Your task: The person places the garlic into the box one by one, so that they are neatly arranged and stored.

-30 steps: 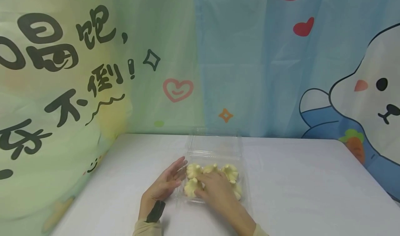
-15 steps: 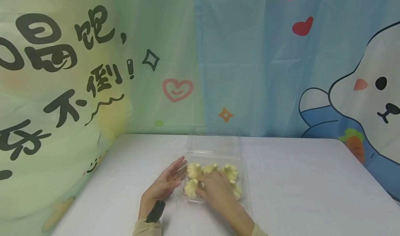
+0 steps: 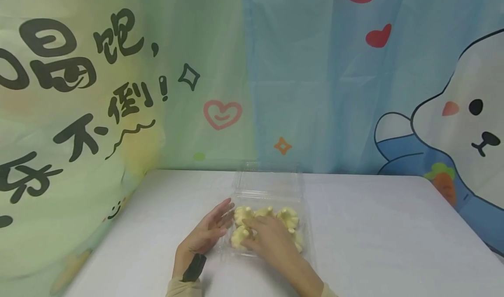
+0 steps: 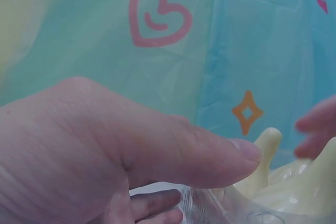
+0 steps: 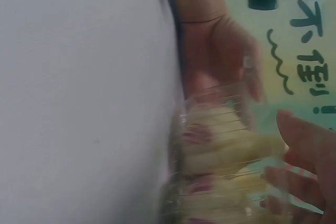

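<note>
Several pale yellow garlic bulbs, such as the near left garlic bulb, sit in two rows in a clear plastic box. My left hand stands with extended fingers along the box's left wall; in the left wrist view its thumb overlaps a bulb's stem. Over the near row is my right hand, covering the middle of that row. Its thumb and fingers are spread either side of a stem tip in the right wrist view. Purple marks show on the bulbs' bases there.
The box's clear lid is folded back toward the table's far edge. A white table lies underneath, with a printed cartoon curtain behind and to the left. A black band is on the left wrist.
The right hand's thumb and fingertips have shifted slightly left over the near left bulb. The left hand and the box stay in place; the head view has turned slightly.
</note>
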### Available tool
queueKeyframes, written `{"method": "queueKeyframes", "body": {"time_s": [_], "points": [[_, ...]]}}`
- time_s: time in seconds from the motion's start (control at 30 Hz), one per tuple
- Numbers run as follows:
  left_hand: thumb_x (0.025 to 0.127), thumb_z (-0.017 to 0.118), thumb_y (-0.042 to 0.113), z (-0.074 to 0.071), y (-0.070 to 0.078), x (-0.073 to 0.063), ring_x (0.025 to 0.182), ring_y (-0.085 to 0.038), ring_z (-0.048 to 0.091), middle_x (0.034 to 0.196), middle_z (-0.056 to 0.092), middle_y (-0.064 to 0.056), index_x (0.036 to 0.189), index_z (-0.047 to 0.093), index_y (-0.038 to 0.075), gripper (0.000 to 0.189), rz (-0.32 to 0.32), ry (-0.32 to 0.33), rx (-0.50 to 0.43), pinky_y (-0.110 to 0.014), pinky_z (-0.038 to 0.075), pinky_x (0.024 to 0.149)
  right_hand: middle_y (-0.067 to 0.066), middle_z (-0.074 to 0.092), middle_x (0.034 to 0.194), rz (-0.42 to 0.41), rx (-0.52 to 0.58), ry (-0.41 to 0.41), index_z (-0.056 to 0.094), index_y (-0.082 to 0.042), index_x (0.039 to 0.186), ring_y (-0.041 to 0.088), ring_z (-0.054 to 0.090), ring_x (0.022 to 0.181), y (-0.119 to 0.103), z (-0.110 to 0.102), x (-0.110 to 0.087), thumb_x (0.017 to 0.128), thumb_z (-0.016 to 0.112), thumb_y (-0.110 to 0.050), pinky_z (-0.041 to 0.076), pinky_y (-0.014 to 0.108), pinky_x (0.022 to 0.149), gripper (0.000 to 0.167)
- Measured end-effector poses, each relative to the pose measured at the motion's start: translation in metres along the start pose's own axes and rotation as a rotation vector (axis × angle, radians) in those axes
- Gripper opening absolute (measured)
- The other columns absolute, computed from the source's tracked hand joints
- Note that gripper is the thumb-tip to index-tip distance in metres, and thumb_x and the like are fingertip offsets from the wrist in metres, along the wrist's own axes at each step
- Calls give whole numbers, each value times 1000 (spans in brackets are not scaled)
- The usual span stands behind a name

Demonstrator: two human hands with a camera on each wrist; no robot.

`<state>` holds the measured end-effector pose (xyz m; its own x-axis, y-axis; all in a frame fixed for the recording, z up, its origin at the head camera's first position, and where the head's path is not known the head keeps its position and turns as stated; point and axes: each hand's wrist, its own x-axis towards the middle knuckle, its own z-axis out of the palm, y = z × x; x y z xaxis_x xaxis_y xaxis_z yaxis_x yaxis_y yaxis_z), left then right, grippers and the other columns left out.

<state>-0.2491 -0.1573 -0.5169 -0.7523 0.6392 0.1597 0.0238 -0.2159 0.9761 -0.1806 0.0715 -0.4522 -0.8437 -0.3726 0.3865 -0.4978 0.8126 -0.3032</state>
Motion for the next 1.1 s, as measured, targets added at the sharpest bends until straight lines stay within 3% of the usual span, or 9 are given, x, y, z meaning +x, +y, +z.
{"method": "queueKeyframes", "body": {"time_s": [0.17, 0.27, 0.37, 0.57, 0.77, 0.93, 1.1], "points": [[88, 56, -2, -1, 1, -3, 145, -41, 2, 159, -4, -22, 152, -1, 5, 86, 2, -14, -5, -27, 24, 118, -4, 70, 111, 55, 101, -9, 68, -20, 115, 19, 64, 105, 0, -18, 2, 80, 70, -43, 52, 41, 91, 42], [88, 56, -2, -2, 1, -4, 146, -41, 0, 158, -5, -23, 152, 0, 5, 86, 3, -14, -5, -27, 24, 118, -5, 67, 117, 161, 228, 0, 66, -22, 119, 20, 62, 111, 7, -34, 3, 82, 68, -44, 52, 43, 95, 43], [87, 54, -5, -1, 0, -3, 146, -40, 0, 158, -5, -23, 153, 2, 7, 84, 6, -12, -11, -28, 23, 118, -3, 64, 122, 250, 317, 41, 62, -22, 124, 23, 59, 115, 23, -50, 2, 83, 68, -42, 50, 47, 97, 45], [87, 56, -4, 0, -2, 0, 145, -41, 0, 158, -4, -23, 153, 4, 7, 84, 10, -8, -12, -29, 23, 118, 8, 59, 130, 343, 359, 99, 55, -14, 131, 28, 57, 117, 66, -68, 0, 86, 67, -40, 51, 46, 97, 54], [88, 57, -1, 2, 0, -1, 145, -43, 0, 157, -5, -26, 152, 3, 4, 84, 19, -14, -14, -36, 20, 119, 15, 50, 140, 435, 376, 96, 47, -8, 138, 35, 54, 121, 115, -62, -1, 88, 61, -48, 49, 48, 99, 66], [88, 58, 0, 3, 0, -1, 145, -43, 0, 157, -5, -26, 152, 2, 4, 85, 2, -9, -8, -45, 14, 119, 18, 47, 142, 525, 406, 42, 40, -10, 143, 37, 53, 124, 145, -55, 1, 88, 57, -55, 47, 51, 100, 74], [88, 58, 0, 2, 1, 0, 146, -41, 3, 158, -3, -24, 153, 3, 6, 85, -7, -2, -2, -37, 20, 119, 22, 46, 142, 586, 435, -32, 37, -5, 145, 40, 50, 125, 157, -49, 7, 89, 55, -56, 46, 52, 101, 77]]}}
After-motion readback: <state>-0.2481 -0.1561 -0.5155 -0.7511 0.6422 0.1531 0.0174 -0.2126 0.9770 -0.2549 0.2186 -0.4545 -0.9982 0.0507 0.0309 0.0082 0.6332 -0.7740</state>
